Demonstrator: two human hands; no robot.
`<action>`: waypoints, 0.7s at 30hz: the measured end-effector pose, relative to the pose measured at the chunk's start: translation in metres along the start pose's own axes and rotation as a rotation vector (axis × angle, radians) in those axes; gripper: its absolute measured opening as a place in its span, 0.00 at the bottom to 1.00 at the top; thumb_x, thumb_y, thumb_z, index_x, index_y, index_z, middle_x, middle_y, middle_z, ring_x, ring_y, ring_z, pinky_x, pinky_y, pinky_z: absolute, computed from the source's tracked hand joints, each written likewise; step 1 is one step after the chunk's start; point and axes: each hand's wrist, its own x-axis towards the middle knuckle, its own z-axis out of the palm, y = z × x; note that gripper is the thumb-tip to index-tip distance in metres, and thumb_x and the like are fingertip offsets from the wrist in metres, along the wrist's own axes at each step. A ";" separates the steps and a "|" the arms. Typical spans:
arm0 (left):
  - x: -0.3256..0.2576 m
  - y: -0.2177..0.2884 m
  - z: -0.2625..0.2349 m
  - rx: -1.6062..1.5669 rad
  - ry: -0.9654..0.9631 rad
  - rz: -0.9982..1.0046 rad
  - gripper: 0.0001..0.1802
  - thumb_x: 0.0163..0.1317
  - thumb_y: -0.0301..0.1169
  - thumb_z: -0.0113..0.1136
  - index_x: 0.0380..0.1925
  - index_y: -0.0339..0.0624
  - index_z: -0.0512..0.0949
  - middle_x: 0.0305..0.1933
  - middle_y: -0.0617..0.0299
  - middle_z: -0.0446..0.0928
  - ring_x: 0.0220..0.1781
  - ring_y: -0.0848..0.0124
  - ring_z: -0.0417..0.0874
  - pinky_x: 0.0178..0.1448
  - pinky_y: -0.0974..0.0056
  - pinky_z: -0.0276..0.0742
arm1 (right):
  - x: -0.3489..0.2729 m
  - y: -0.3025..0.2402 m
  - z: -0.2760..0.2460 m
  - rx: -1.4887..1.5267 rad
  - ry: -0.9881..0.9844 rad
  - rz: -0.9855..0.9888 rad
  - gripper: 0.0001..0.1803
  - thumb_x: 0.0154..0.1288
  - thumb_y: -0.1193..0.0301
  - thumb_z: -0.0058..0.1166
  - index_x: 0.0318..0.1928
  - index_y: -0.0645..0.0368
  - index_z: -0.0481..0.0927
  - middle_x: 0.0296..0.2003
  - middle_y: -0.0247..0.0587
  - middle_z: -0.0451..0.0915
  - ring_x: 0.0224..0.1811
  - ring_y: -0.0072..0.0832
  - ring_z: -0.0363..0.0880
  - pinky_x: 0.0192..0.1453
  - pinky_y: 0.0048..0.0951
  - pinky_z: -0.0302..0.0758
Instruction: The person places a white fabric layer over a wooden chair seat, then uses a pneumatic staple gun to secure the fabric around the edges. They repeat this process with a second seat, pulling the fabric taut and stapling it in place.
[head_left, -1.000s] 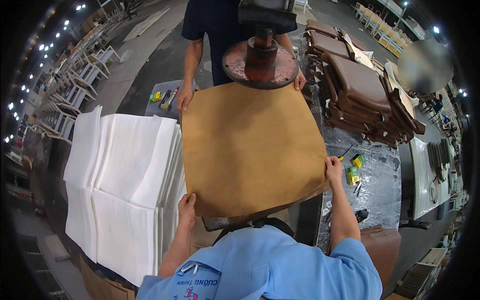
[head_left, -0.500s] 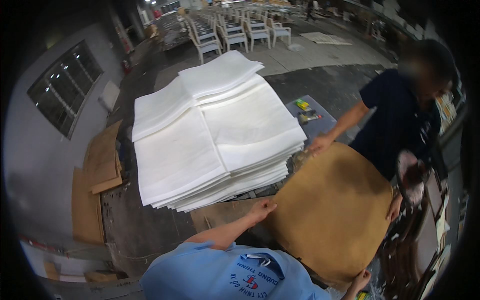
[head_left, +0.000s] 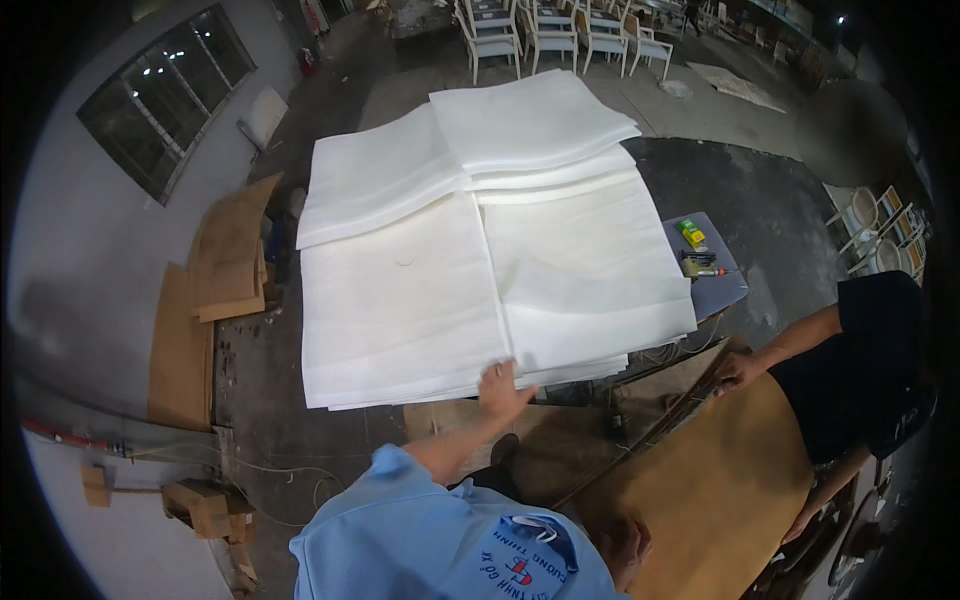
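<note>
My left hand reaches to the near edge of a tall stack of white foam-like sheets, thumb apart from the fingers. Its fingertips touch the top sheet, and nothing is gripped. Close to my body, my right hand rests on a brown padded-looking panel, its fingers loosely bent and holding nothing. Across the panel stands a co-worker in a dark shirt. One co-worker hand is at the panel's far edge, the other along its right side.
A small table beside the stack bears a green-yellow box and a nail-gun-like tool. Brown boards lean along the left wall. Rows of chairs stand at the back. A thin cable trails on the left floor.
My left hand has let go of the panel and moved to the white stack. My right hand has shifted from the panel's edge onto its surface. The panel has moved down and right.
</note>
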 end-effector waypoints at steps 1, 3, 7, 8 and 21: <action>0.024 -0.011 -0.007 0.045 -0.036 -0.023 0.52 0.63 0.56 0.79 0.81 0.48 0.66 0.81 0.32 0.63 0.83 0.34 0.64 0.81 0.33 0.64 | 0.005 0.003 0.002 -0.009 -0.004 0.002 0.36 0.56 0.64 0.76 0.67 0.54 0.82 0.66 0.57 0.77 0.71 0.60 0.74 0.75 0.61 0.71; 0.068 -0.015 -0.010 0.110 -0.113 -0.054 0.61 0.61 0.55 0.80 0.88 0.51 0.57 0.89 0.29 0.47 0.90 0.27 0.49 0.89 0.29 0.50 | 0.006 0.001 0.006 -0.031 0.002 0.029 0.36 0.57 0.64 0.75 0.68 0.54 0.81 0.67 0.58 0.77 0.71 0.61 0.73 0.74 0.62 0.71; 0.111 -0.029 0.008 0.268 -0.033 -0.155 0.56 0.64 0.39 0.74 0.89 0.52 0.55 0.88 0.28 0.51 0.90 0.28 0.52 0.89 0.31 0.52 | 0.016 -0.019 0.008 -0.090 0.012 0.055 0.36 0.60 0.65 0.72 0.70 0.55 0.79 0.67 0.60 0.76 0.70 0.63 0.73 0.74 0.62 0.71; 0.118 -0.033 0.015 0.312 0.030 -0.172 0.54 0.65 0.35 0.71 0.89 0.52 0.56 0.87 0.28 0.57 0.89 0.30 0.56 0.89 0.33 0.57 | 0.018 -0.023 0.006 -0.104 0.009 0.057 0.36 0.60 0.65 0.72 0.70 0.55 0.79 0.67 0.60 0.76 0.70 0.63 0.73 0.74 0.62 0.72; 0.194 -0.148 -0.189 -0.765 -0.296 -0.299 0.33 0.68 0.22 0.61 0.75 0.43 0.77 0.59 0.45 0.90 0.51 0.63 0.93 0.56 0.60 0.88 | 0.020 -0.044 0.008 -0.126 0.022 0.118 0.36 0.64 0.64 0.70 0.71 0.58 0.78 0.68 0.62 0.75 0.71 0.64 0.72 0.75 0.62 0.70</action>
